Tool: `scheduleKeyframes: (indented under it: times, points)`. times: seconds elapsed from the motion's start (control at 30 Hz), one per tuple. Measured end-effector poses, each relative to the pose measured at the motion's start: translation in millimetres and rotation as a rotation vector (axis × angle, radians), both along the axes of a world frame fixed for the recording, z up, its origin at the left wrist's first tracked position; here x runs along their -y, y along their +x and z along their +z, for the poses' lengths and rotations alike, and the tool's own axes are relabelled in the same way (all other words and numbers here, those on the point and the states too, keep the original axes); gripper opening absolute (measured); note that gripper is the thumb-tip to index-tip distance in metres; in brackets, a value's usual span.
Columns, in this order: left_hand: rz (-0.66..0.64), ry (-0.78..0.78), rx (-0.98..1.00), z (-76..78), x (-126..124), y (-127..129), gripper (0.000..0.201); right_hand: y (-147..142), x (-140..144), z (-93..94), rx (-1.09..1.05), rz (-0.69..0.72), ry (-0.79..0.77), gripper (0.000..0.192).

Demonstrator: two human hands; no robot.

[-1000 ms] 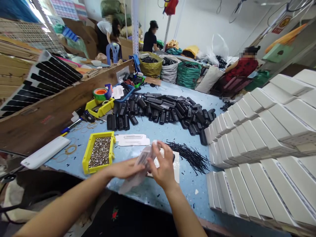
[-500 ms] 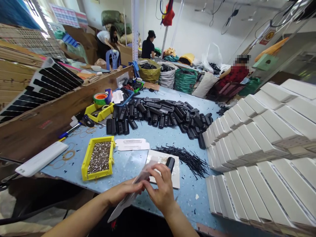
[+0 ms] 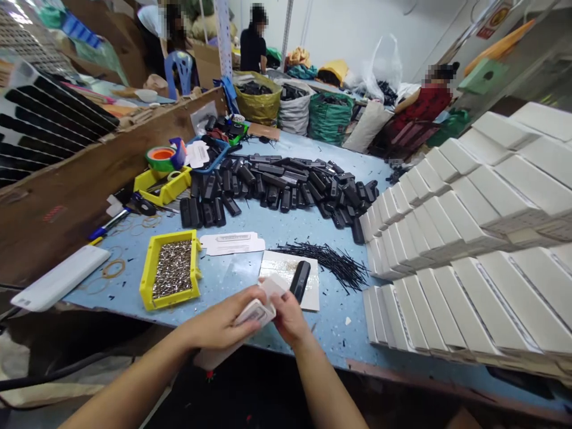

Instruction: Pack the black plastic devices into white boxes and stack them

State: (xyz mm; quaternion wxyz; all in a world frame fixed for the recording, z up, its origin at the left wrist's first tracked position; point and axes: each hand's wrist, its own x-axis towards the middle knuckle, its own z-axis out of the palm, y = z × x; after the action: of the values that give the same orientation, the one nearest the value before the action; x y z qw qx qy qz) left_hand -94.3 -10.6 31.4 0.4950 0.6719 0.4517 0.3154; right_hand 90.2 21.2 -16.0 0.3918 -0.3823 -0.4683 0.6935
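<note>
A small white cardboard box (image 3: pixel 260 311) is held at the table's front edge, its body opened out and a flap standing up at the far end. My left hand (image 3: pixel 227 319) is wrapped round the box from the left, thumb along its printed side. My right hand (image 3: pixel 288 316) pinches the flap at the far end. Just beyond my right hand, a black plastic device (image 3: pixel 300 282) lies on a white square board (image 3: pixel 274 265). A flat, unfolded white carton (image 3: pixel 232 243) with print lies beyond the left hand.
White boxes (image 3: pixel 429 280) stand stacked on the right. Thin black sticks (image 3: pixel 335 265) lie beyond the board, with a heap of black devices (image 3: pixel 277 185) behind. At left are a yellow bin (image 3: pixel 195 262) of small metal parts and a wooden side board (image 3: pixel 67 185). Several people work behind.
The flat carton in my hands has been opened into a box shape. My right hand has shifted from its side to the flap at the far end. The camera view has tilted down.
</note>
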Motion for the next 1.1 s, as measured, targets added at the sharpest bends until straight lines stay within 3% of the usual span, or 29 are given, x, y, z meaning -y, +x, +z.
scheduleKeyframes:
  times: [0.07,0.13,0.2,0.27,0.33,0.43,0.5,0.6,0.7,0.8,0.9,1.0,1.03,1.1]
  points:
    - [0.063,-0.02,-0.034,-2.9,0.3,10.6,0.066,-2.0,1.2,0.4,0.022,0.023,0.127,0.057]
    - [0.185,-0.043,-0.036,-7.7,-0.3,19.3,0.095,0.5,2.7,4.7,0.07,0.045,0.419,0.053]
    - [0.25,-0.087,0.003,-12.1,-1.2,25.5,0.107,5.7,2.9,11.0,0.128,0.119,0.603,0.05]
    - [0.251,-0.135,0.046,-15.2,-1.7,29.8,0.108,10.9,1.1,17.4,0.186,0.177,0.571,0.042]
    - [0.254,-0.165,0.057,-16.8,-2.0,33.3,0.107,13.4,-1.6,22.8,0.211,0.195,0.441,0.036]
    - [0.259,-0.171,0.03,-16.9,-3.2,37.3,0.108,8.3,-0.6,26.9,0.187,0.139,0.301,0.038]
    - [0.247,-0.164,0.033,-17.0,-4.5,38.3,0.106,0.9,6.0,25.4,0.209,0.041,0.348,0.036]
    - [0.176,-0.137,0.074,-22.1,-4.0,33.7,0.1,-2.9,17.5,17.3,0.297,-0.031,0.67,0.04]
    - [0.164,-0.264,0.073,-34.2,1.2,18.1,0.098,19.7,10.8,8.6,0.496,0.199,0.905,0.05]
    - [0.362,-0.545,0.227,-46.3,6.2,-5.4,0.097,62.4,-19.6,3.9,0.956,0.312,0.849,0.061]
    - [0.546,-0.69,0.632,-51.6,5.0,-21.6,0.086,93.8,-51.4,0.1,1.239,0.419,0.847,0.067]
    - [0.649,-0.748,0.894,-51.5,-2.9,-19.6,0.061,99.0,-62.3,0.4,1.135,0.613,0.897,0.042]
    - [0.72,-0.751,0.935,-51.0,-6.4,-15.8,0.049,96.9,-60.7,2.7,1.07,0.572,0.87,0.032]
    - [0.885,-0.728,1.0,-50.1,-13.1,-6.9,0.024,90.4,-52.4,10.1,0.892,0.304,0.744,0.027]
